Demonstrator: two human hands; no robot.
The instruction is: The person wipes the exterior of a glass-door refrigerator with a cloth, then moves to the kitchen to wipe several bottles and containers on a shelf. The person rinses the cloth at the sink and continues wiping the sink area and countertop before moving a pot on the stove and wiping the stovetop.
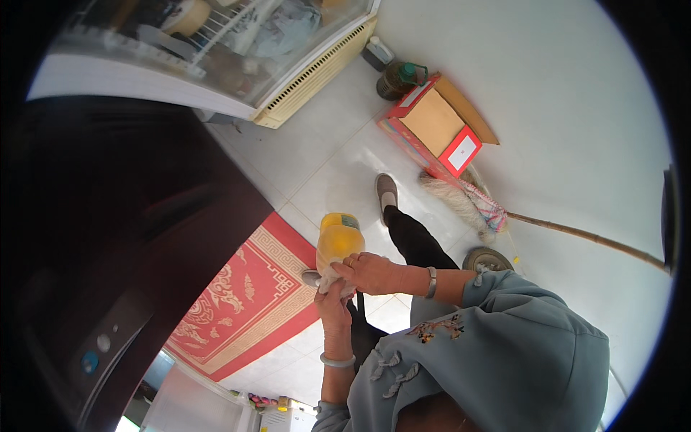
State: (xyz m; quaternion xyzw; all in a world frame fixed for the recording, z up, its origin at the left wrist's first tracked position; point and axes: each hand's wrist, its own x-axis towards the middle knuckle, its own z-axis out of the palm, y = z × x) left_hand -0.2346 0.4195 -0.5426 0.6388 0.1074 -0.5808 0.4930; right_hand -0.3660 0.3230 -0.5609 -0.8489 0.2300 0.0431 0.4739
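A plastic jug of yellow liquid (340,237) with a label on its side hangs or stands before me, above the floor or on it; I cannot tell which. Crumpled whitish, thin material, plastic film or cloth, (328,272) covers its near end. My right hand (372,272), with a ring and a silver bracelet at the wrist, pinches this material against the jug. Just below it in the view, my left hand (333,309), with a pale bangle, grips the material's lower part. The jug's neck and cap are hidden.
A dark glossy furniture surface (135,189) fills the left. A red patterned mat (237,302) lies beside it. Farther off are a glass-fronted cabinet (216,54), a red cardboard box (421,129), a dark jug with a green handle (397,81), a long wooden stick (583,235) and a round object (487,258).
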